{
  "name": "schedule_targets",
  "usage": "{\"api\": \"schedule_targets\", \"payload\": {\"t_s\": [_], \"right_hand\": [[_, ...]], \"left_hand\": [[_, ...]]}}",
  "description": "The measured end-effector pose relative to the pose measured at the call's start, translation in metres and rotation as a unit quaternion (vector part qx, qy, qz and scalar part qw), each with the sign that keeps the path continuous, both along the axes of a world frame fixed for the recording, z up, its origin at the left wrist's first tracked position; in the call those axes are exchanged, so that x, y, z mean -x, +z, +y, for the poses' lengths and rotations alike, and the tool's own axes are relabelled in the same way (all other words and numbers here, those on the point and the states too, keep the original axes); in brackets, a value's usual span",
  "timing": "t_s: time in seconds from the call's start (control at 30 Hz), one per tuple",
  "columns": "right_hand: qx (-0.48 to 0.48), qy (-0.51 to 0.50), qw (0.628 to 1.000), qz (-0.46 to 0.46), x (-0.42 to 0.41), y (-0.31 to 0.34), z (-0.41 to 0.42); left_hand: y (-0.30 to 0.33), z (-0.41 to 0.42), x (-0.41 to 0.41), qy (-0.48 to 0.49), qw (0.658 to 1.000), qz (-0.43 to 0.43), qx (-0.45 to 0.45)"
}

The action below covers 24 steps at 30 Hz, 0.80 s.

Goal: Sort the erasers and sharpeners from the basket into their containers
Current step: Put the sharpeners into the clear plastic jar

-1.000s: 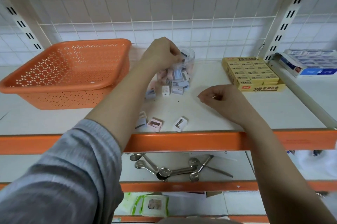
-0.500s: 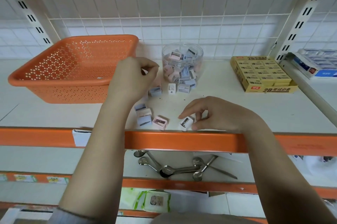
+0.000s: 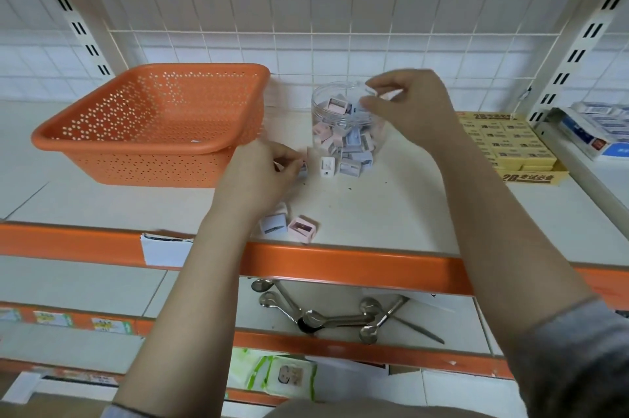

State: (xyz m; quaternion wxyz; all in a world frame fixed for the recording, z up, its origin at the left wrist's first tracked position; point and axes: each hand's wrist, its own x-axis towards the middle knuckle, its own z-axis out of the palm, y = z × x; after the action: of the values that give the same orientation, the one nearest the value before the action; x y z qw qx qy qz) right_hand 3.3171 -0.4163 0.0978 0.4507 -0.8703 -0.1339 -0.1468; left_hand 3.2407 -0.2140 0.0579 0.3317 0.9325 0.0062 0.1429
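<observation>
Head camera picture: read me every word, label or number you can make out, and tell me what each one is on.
"2B": front of the yellow eraser box; the characters after it are too blurred to read.
"2B": wrappers of the erasers inside; the rest is too small.
Blue and white boxes: print blurred.
Price tags on the lower shelf edge: unreadable.

Orange basket [image 3: 149, 124] upper left on shelf [image 3: 391, 213]. Clear jar [image 3: 340, 124] of sharpeners centre. Right hand [image 3: 408, 104] at jar rim, fingers curled; contents unclear. Left hand [image 3: 262, 175] low beside basket, pinching small sharpener. Pink sharpener [image 3: 303, 228] near shelf edge.
</observation>
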Motion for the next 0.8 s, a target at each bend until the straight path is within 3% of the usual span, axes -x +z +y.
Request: {"api": "schedule_targets", "payload": {"t_s": [0.23, 0.47, 0.63, 0.8], "right_hand": [[0.037, -0.037, 0.997, 0.051, -0.043, 0.004, 0.009], [-0.029, -0.068, 0.997, 0.025, -0.019, -0.003, -0.018], [-0.032, -0.106, 0.993, 0.05, 0.003, -0.024, -0.035], [-0.005, -0.124, 0.989, 0.082, 0.013, -0.046, -0.043]], "left_hand": [[-0.006, -0.007, -0.012, -0.015, 0.998, 0.051, -0.038], [-0.003, -0.021, -0.029, -0.048, 0.992, 0.071, -0.092], [-0.002, -0.025, -0.04, -0.072, 0.983, 0.103, -0.137], [-0.004, -0.027, -0.047, -0.069, 0.985, 0.098, -0.12]]}}
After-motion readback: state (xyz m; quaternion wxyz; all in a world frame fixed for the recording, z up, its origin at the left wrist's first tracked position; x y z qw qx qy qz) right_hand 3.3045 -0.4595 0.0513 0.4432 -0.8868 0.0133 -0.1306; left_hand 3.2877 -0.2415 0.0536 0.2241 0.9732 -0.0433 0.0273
